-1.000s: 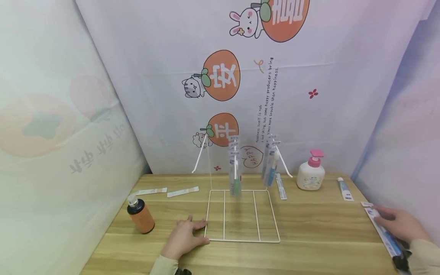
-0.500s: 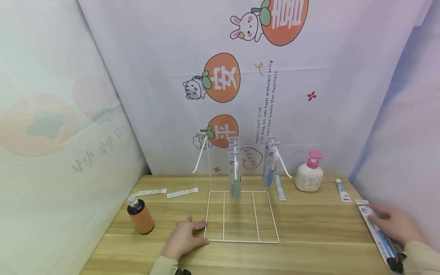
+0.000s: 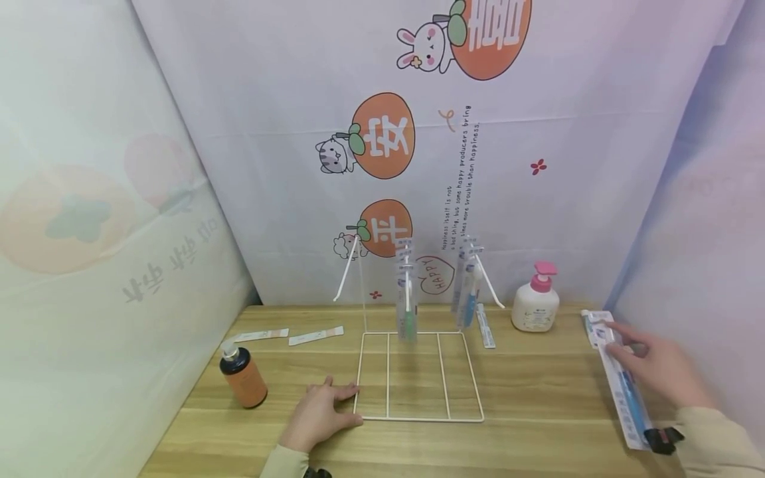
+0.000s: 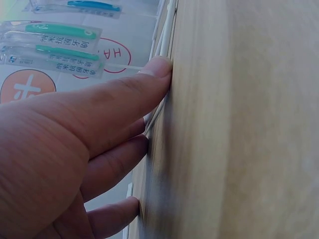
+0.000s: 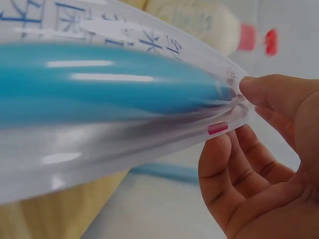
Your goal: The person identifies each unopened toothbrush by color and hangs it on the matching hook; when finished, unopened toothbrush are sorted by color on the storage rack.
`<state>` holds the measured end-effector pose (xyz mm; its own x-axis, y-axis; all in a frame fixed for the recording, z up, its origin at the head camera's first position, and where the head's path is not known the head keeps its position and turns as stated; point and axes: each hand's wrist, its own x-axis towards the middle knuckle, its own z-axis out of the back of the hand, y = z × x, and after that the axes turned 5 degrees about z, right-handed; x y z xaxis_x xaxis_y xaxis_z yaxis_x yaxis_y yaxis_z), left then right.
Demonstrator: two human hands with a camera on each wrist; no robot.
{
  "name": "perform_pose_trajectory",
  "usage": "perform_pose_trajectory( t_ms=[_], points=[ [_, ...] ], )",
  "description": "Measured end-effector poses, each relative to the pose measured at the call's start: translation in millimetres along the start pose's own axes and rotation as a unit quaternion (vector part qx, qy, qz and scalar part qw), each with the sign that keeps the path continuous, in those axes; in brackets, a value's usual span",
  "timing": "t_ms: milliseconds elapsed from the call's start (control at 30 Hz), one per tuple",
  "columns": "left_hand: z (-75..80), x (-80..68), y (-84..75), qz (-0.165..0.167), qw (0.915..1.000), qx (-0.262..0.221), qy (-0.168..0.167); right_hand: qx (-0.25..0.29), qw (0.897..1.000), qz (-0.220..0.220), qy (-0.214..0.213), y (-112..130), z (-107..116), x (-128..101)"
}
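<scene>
My left hand (image 3: pixel 319 413) rests at the front left corner of a white wire display rack (image 3: pixel 424 419), its thumb and fingers nearly straight against the base wire. Seen from the left wrist, the thumb (image 4: pixel 124 89) presses on that wire close to the tabletop. On the right side, my right hand (image 3: pixel 663 368) pinches a packaged blue toothbrush (image 3: pixel 626 392) near the top of its clear sleeve. The right wrist view shows the sleeve (image 5: pixel 119 79) gathered at the thumb. Packaged toothbrushes, green (image 3: pixel 409 322) and blue (image 3: pixel 470 309), hang from two rack hooks; the left hook (image 3: pixel 345 272) is bare.
A white pump bottle (image 3: pixel 535 307) with a pink top stands at the back right. Partly behind the held package lies a toothpaste tube (image 3: pixel 588 326). An orange pump bottle (image 3: pixel 246 380) stands left, near flat strips (image 3: pixel 317 336). Another thin package (image 3: pixel 486 328) lies behind the rack.
My right hand has carried the packaged blue toothbrush leftward and toward the back, so it now overlaps the toothpaste tube. The left hand has stayed at the rack corner.
</scene>
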<state>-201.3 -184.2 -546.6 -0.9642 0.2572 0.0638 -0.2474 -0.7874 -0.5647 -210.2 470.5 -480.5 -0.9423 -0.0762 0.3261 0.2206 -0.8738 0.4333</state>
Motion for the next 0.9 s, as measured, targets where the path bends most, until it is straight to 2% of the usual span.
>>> perform_pose_trajectory(
  t_ms=[100,200,333,400,700,833,900],
  points=[
    [0.8,-0.5,-0.4,0.002,1.0,-0.001,0.001,0.01,0.998,0.029,-0.056,35.9,0.7,3.3],
    [1.6,-1.2,-0.6,0.004,1.0,0.0,0.001,0.038,0.99,0.066,-0.122,76.1,1.3,4.5],
    [1.6,-1.5,-0.5,0.003,1.0,0.002,-0.002,0.096,0.966,0.131,-0.202,125.9,0.1,4.4],
    [1.2,-1.3,-0.5,0.003,1.0,0.002,-0.002,0.118,0.954,0.162,-0.224,146.9,0.2,4.2],
    [1.3,-0.7,-4.0,0.002,1.0,-0.002,-0.002,0.192,0.91,0.253,-0.265,223.7,4.4,-11.9],
    [2.0,-0.8,-5.7,0.003,1.0,-0.006,-0.002,0.231,0.887,0.3,-0.264,251.3,3.3,-17.6],
    [2.0,-0.8,-6.3,0.003,1.0,-0.006,-0.001,0.246,0.881,0.311,-0.259,258.5,-0.1,-18.6]
  ],
)
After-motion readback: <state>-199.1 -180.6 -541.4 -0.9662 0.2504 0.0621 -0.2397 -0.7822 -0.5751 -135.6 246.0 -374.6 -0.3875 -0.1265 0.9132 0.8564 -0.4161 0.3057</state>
